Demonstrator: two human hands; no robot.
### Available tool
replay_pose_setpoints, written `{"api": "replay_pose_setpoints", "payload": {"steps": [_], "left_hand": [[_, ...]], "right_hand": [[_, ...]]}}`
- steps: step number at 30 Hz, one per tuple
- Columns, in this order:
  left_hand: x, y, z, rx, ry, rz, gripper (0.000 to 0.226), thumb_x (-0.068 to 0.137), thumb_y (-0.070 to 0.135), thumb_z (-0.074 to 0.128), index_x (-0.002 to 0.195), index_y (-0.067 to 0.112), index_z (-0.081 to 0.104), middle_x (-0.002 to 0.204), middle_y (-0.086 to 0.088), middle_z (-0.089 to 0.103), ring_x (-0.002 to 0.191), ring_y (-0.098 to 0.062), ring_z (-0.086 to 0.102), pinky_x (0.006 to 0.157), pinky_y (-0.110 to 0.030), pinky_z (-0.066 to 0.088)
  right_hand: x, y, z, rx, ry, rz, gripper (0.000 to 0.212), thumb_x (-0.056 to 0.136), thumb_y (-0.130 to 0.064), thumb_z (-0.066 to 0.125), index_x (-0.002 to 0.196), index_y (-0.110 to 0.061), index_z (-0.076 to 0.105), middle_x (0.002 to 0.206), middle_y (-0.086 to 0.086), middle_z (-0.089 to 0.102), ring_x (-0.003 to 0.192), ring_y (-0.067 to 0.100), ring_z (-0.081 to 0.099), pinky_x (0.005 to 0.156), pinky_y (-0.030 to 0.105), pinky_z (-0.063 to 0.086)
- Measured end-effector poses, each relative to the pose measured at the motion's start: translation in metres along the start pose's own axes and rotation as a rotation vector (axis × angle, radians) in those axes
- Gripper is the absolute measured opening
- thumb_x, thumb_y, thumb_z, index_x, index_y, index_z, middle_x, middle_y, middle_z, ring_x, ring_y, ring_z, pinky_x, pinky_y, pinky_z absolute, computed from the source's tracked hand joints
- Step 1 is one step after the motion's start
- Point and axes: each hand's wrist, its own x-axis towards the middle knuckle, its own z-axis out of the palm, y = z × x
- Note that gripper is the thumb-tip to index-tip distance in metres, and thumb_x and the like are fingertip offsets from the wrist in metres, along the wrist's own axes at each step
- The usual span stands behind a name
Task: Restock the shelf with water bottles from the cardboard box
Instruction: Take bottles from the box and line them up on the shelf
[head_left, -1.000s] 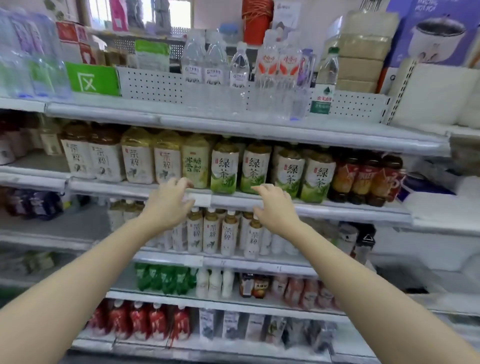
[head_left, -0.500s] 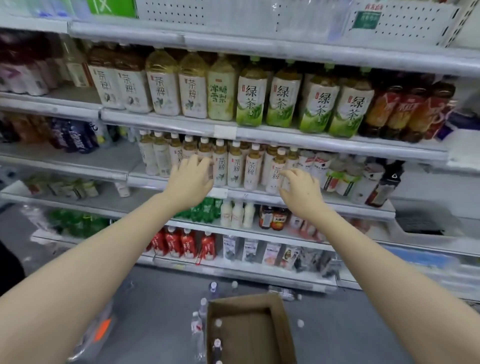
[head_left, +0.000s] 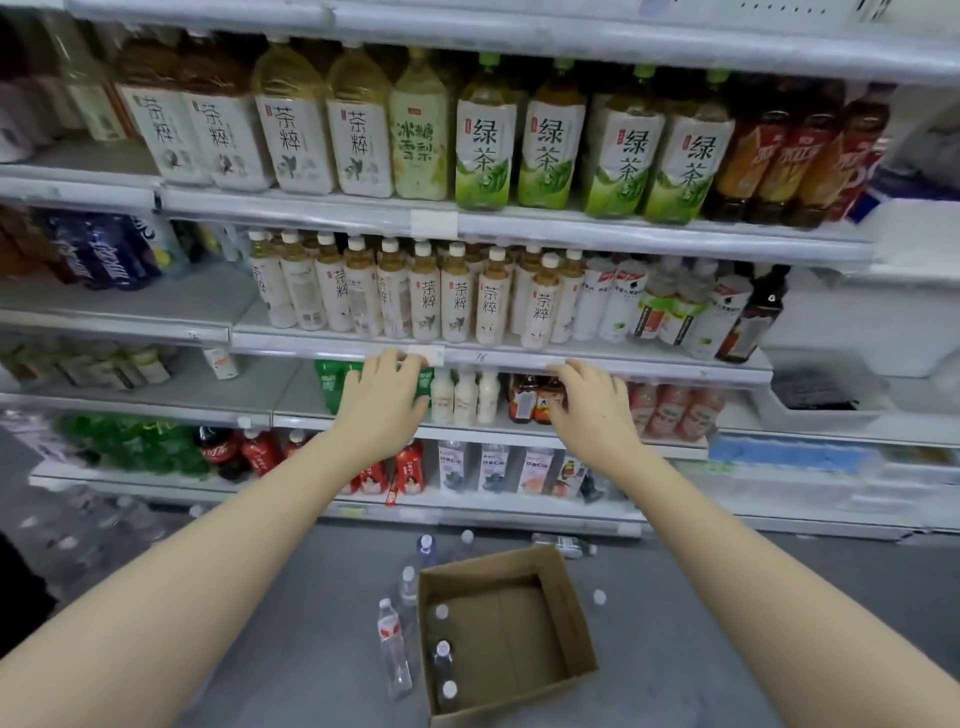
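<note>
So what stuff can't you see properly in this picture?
- Head view: the top shelf for the water is cut off by the upper edge.
- The cardboard box: its near wall hides part of the floor inside, so the count of water bottles is uncertain.
- The left hand and right hand cover drinks behind them.
- The price tags are too small to read.
- The far left shelves are blurred.

Cardboard box (head_left: 506, 634) on the floor (head_left: 727, 597) before the shelf unit (head_left: 519, 358); three water bottles (head_left: 442, 654) stand inside along its left wall. More bottles stand just outside that wall, others behind the box. Both hands, left hand (head_left: 382, 402) and right hand (head_left: 592, 410), hang before a middle shelf's front edge, above the box.
</note>
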Motion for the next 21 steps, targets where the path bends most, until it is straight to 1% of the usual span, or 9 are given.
{"api": "replay_pose_setpoints", "payload": {"steps": [3, 8, 11, 15, 17, 21], "left_hand": [[-0.006, -0.001, 0.013, 0.020, 0.000, -0.010, 0.041, 0.093, 0.030, 0.048, 0.130, 0.016, 0.042, 0.129, -0.009, 0.043, 0.116, -0.030, 0.042, 0.094, -0.042, 0.035], [-0.010, -0.002, 0.042, 0.043, -0.029, -0.019, 0.044, 0.092, 0.030, 0.048, 0.133, 0.016, 0.042, 0.132, -0.009, 0.042, 0.118, -0.031, 0.042, 0.093, -0.043, 0.035], [-0.010, -0.002, 0.064, 0.048, -0.055, -0.026, 0.043, 0.090, 0.029, 0.050, 0.131, 0.016, 0.044, 0.131, -0.009, 0.044, 0.116, -0.032, 0.043, 0.093, -0.044, 0.036], [-0.005, 0.004, 0.097, 0.067, -0.099, -0.067, 0.046, 0.091, 0.030, 0.051, 0.133, 0.015, 0.043, 0.134, -0.012, 0.043, 0.120, -0.033, 0.042, 0.095, -0.044, 0.036], [-0.002, 0.007, 0.113, 0.073, -0.112, -0.087, 0.046, 0.089, 0.029, 0.052, 0.133, 0.015, 0.044, 0.132, -0.012, 0.044, 0.118, -0.034, 0.043, 0.093, -0.044, 0.036], [0.002, 0.008, 0.153, 0.079, -0.125, -0.129, 0.043, 0.087, 0.027, 0.056, 0.126, 0.012, 0.049, 0.125, -0.014, 0.049, 0.111, -0.037, 0.048, 0.087, -0.045, 0.039]], "right_hand": [[-0.008, 0.001, 0.015, -0.003, -0.013, 0.017, 0.044, 0.095, -0.021, 0.045, 0.139, -0.020, 0.040, 0.143, 0.003, 0.040, 0.133, 0.024, 0.032, 0.110, 0.043, 0.021], [-0.012, 0.006, 0.043, -0.012, -0.065, 0.013, 0.047, 0.094, -0.019, 0.048, 0.140, -0.021, 0.038, 0.148, 0.002, 0.034, 0.137, 0.023, 0.026, 0.114, 0.047, 0.016], [-0.010, 0.015, 0.062, -0.018, -0.090, 0.000, 0.046, 0.094, -0.020, 0.049, 0.139, -0.021, 0.039, 0.148, 0.002, 0.034, 0.137, 0.023, 0.027, 0.113, 0.046, 0.018], [-0.003, 0.029, 0.086, -0.031, -0.118, -0.002, 0.043, 0.094, -0.020, 0.048, 0.137, -0.020, 0.041, 0.142, 0.002, 0.039, 0.133, 0.023, 0.030, 0.109, 0.042, 0.021], [0.001, 0.037, 0.103, -0.026, -0.130, -0.013, 0.045, 0.093, -0.019, 0.049, 0.138, -0.020, 0.040, 0.143, 0.003, 0.039, 0.134, 0.023, 0.031, 0.108, 0.042, 0.021], [0.006, 0.058, 0.140, 0.038, -0.169, -0.011, 0.048, 0.093, -0.019, 0.050, 0.140, -0.020, 0.039, 0.145, 0.004, 0.038, 0.136, 0.025, 0.029, 0.112, 0.048, 0.020]]}}
